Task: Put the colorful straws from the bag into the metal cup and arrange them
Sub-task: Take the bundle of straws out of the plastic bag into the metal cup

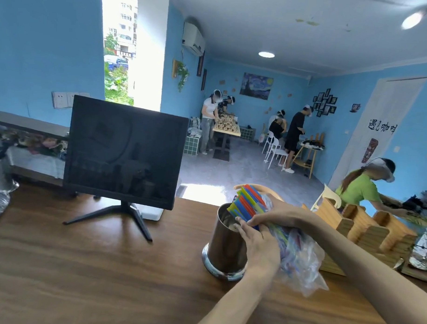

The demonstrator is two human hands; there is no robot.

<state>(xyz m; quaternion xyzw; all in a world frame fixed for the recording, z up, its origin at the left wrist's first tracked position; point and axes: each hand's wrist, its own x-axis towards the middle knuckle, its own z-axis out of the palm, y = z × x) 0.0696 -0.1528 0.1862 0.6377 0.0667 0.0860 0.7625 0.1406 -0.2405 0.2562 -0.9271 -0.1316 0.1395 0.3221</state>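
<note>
- Many colourful plastic straws (248,199), blue, orange, green and yellow, are poking out of the open end of a clear crinkled plastic bag (301,264), and the bundle is slanting up and to the left with its tips hanging right over the mouth of the cup.
- The tall shiny metal cup with a flared base (222,249) is standing upright on the brown wood-grain table (95,266), just left of the bag, and the straws' tips are not yet sitting inside it.
- The right hand (276,213) is coming in from the right and its fingers are curling over the top of the bundle, gripping straws and bag together.
- The left hand (259,246) is reaching up from below, fingers wrapping the underside of the bundle beside the cup's rim, gripping the same straws.
- The bag's loose tail is trailing down towards the table on the right.
- A black flat monitor on a splayed stand (125,151) is standing on the table well to the left of the cup.
- Light wooden slotted holders (365,230) are sitting behind the right forearm.
- Several people (293,133) are standing at tables far back in the blue-walled room.
</note>
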